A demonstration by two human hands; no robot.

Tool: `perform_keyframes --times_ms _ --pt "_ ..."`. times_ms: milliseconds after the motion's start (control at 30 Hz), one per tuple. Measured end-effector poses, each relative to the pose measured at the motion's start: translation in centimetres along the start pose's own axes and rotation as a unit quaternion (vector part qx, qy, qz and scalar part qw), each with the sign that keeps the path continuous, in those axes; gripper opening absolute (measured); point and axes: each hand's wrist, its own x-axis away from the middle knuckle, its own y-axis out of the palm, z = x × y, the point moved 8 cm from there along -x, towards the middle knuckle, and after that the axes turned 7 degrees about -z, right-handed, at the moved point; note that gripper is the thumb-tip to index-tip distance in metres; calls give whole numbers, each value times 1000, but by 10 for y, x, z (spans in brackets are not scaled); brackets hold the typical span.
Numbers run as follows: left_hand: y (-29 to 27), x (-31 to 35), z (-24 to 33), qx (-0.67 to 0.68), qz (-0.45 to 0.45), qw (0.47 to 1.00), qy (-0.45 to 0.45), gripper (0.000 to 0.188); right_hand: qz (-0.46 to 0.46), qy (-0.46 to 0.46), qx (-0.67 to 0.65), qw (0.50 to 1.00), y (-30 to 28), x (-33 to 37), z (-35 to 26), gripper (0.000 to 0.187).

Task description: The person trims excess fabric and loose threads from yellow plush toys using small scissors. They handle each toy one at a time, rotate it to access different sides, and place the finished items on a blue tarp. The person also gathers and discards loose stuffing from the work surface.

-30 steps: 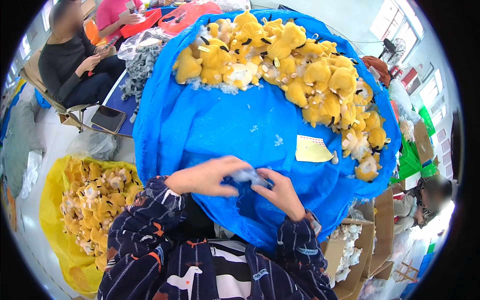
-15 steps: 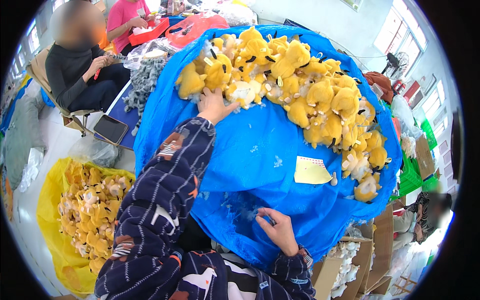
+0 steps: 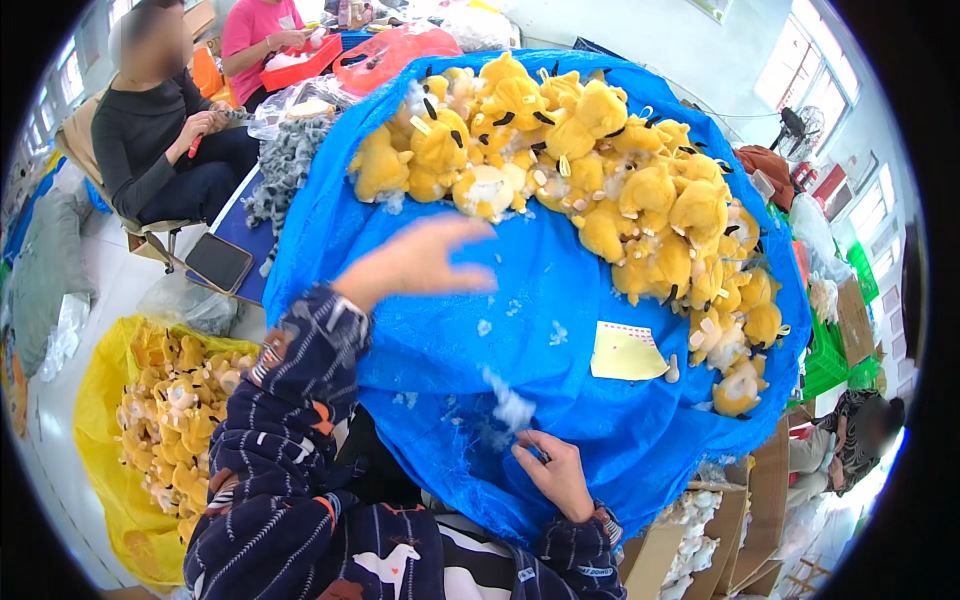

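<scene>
My left hand (image 3: 425,262) is blurred over the blue plastic sheet (image 3: 430,335), its fingers apart and nothing seen in them. Just beyond it, a heap of yellow plush toys (image 3: 590,150) curves along the sheet's far and right sides. Black pieces and white tags stick out of the toys, and white stuffing shows on several. Low on the sheet, my right hand (image 3: 555,475) is loosely curled, a gap between thumb and forefinger. A tuft of white stuffing (image 3: 512,405) lies right by its fingertips; whether they touch is unclear.
A yellow card (image 3: 627,352) and a small pale peg-shaped piece (image 3: 672,368) lie on the sheet. At left are a yellow bag (image 3: 95,440) of plush pieces and a phone (image 3: 220,262). Cardboard boxes (image 3: 760,490) stand at right. Co-workers sit at far left and right.
My left hand has drawn back from the plush toys toward me. The right hand's fingers have curled in slightly, and a larger tuft of stuffing now shows beside them.
</scene>
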Motion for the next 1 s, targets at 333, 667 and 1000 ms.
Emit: perform_keyframes --times_ms 333,667,1000 --pt "-83 8 -165 -319 240 860 -317 60 -21 -33 -20 999 14 -4 -12 28" --pt "16 83 12 -271 159 949 -34 46 8 -69 -13 998 20 7 -18 21" --pt "143 149 51 624 -12 777 -81 62 80 -34 -305 949 9 1 -23 56"
